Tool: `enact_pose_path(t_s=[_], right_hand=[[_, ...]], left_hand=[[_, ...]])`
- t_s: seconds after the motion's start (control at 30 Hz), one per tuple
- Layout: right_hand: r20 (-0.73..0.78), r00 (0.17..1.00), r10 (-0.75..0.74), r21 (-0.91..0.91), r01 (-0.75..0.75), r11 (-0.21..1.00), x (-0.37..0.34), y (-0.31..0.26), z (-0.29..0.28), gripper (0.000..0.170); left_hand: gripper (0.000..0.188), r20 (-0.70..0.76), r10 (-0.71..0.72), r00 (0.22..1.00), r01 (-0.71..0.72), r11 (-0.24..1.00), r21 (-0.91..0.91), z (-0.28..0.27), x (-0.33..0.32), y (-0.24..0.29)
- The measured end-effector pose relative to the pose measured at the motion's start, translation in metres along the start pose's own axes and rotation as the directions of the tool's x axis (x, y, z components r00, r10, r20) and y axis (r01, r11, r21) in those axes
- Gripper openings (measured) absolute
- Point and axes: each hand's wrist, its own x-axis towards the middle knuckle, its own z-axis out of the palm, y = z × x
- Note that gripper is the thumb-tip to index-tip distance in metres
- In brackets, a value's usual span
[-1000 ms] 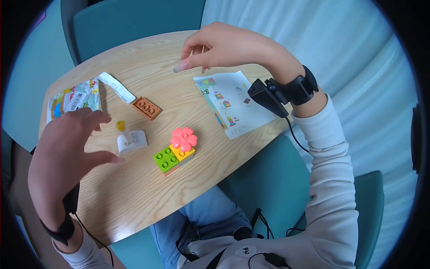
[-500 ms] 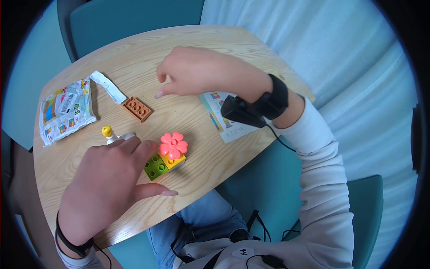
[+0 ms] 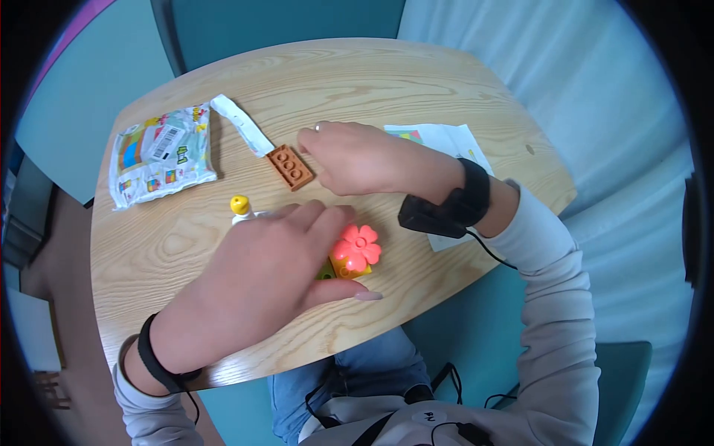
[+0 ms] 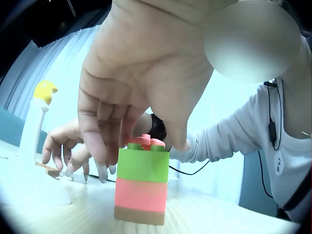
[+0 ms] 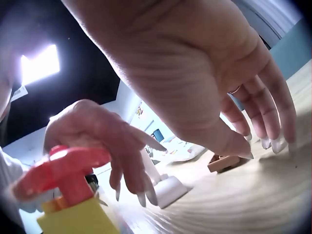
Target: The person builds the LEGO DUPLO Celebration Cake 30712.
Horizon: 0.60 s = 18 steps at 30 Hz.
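My left hand [image 3: 256,271] arches over a small stack of building blocks, its thumb at the near side and its fingers beyond. A pink flower piece [image 3: 358,247] tops the stack's yellow block [image 3: 349,270]. In the left wrist view, a green block [image 4: 143,165] sits over a pink block [image 4: 140,195] and a brown base; the left fingers are spread, with no grip on them. My right hand [image 3: 368,160] hovers beside a brown studded brick [image 3: 291,168], fingers loosely bent. Its thumb tip overlaps the brick's edge in the right wrist view.
A white figure with a yellow head [image 3: 239,205] stands behind my left hand, partly hidden. A printed plastic bag [image 3: 163,156] lies at the left, with a white strip [image 3: 242,125] touching the brown brick. An instruction sheet [image 3: 446,137] lies partly under my right arm.
My left hand has moved right, from beside the white figure to over the block stack. The right hand has come down and nearer to the brown brick. The head view has shifted.
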Motion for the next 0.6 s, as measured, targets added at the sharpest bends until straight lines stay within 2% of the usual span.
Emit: enact_pose_path(t_s=[0.03,0.1,0.13,0.17,0.2,0.27,0.3,0.37,0.43,0.53,0.6], right_hand=[[-0.006,0.999,-0.038,0.031,0.039,0.999,0.0,0.005,-0.001,0.029],[-0.017,0.996,-0.09,0.062,0.091,0.994,0.002,0.005,0.001,0.031],[-0.085,0.992,-0.092,0.082,0.099,0.992,0.0,0.0,0.001,0.034],[-0.153,0.984,-0.089,0.106,0.106,0.989,-0.001,-0.005,0.001,0.036],[-0.159,0.982,-0.097,0.113,0.116,0.987,0.002,-0.007,0.005,0.036],[-0.225,0.956,-0.189,-0.045,0.184,0.982,0.01,-0.009,0.018,0.039],[-0.235,0.954,-0.187,-0.033,0.184,0.982,0.014,-0.01,0.024,0.039],[-0.195,0.964,-0.182,-0.073,0.171,0.983,0.016,-0.014,0.027,0.041],[-0.174,0.966,-0.191,-0.083,0.179,0.98,0.007,-0.012,0.025,0.039],[-0.127,0.976,-0.178,-0.09,0.167,0.982,-0.006,-0.009,0.024,0.038],[-0.1,0.983,-0.152,-0.088,0.143,0.986,-0.014,-0.007,0.024,0.037]], left_hand=[[0.057,0.0,-0.01,1.0,0.01,1.0,0.01,0.003,0.0,0.001],[0.052,0.023,0.056,0.998,-0.056,0.998,0.007,0.009,0.001,0.002],[0.048,0.006,0.117,0.993,-0.117,0.993,0.02,0.012,0.002,0.002],[0.048,0.01,0.107,0.994,-0.108,0.994,0.028,0.014,0.003,0.002],[0.048,0.041,0.116,0.992,-0.117,0.993,0.026,0.014,0.004,0.001],[0.048,0.084,0.122,0.989,-0.125,0.992,0.033,0.018,0.004,0.001],[0.049,0.074,0.114,0.991,-0.118,0.992,0.047,0.024,0.005,0.0],[0.05,0.074,0.118,0.99,-0.123,0.991,0.062,0.033,0.005,0.0],[0.048,-0.03,0.171,0.985,-0.166,0.977,0.133,0.04,0.006,-0.002],[0.049,-0.087,0.187,0.978,-0.173,0.973,0.151,0.046,0.007,-0.004],[0.049,-0.055,0.177,0.983,-0.169,0.977,0.13,0.044,0.008,-0.003]])
